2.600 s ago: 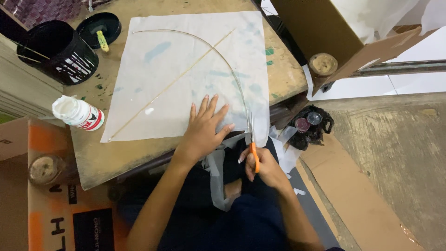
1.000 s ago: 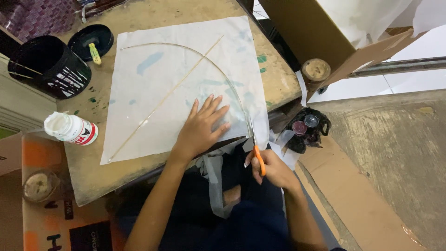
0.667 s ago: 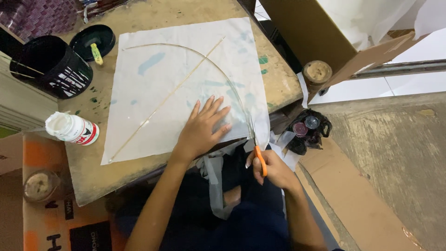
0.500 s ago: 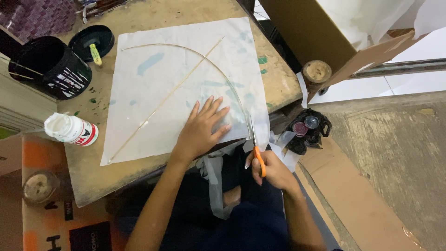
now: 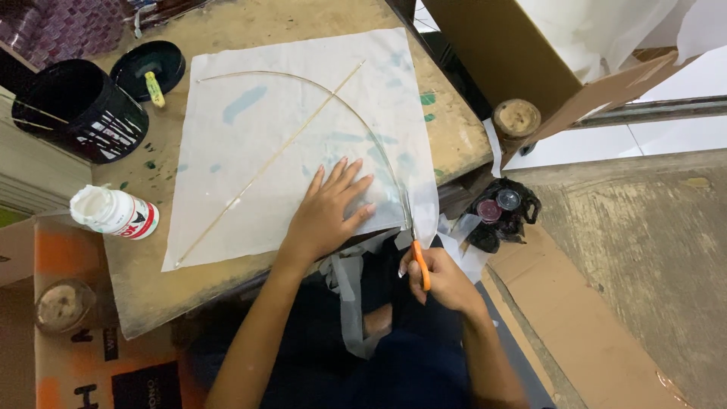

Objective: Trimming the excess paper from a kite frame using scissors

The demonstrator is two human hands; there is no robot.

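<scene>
A square white sheet (image 5: 288, 129) with faint blue-green smears lies on the worn wooden table (image 5: 151, 288). On it rest a straight thin stick (image 5: 265, 168) and a thin bowed stick (image 5: 356, 113). My left hand (image 5: 327, 212) lies flat on the sheet near its front right corner, fingers spread. My right hand (image 5: 441, 279) is below the table edge, closed around orange-handled scissors (image 5: 419, 257) whose blades meet the sheet's right edge.
A white glue bottle (image 5: 113, 213) lies at the table's left. A black cup (image 5: 79, 110) and black lid (image 5: 149, 67) sit at the back left. A cardboard box (image 5: 522, 53), a tape roll (image 5: 516, 118), small jars (image 5: 500, 210) and trimmed strips (image 5: 350, 295) lie to the right and below.
The view has shifted slightly. My right hand with the scissors has edged a little lower along the sheet's right edge; my left hand stays pressed on the sheet.
</scene>
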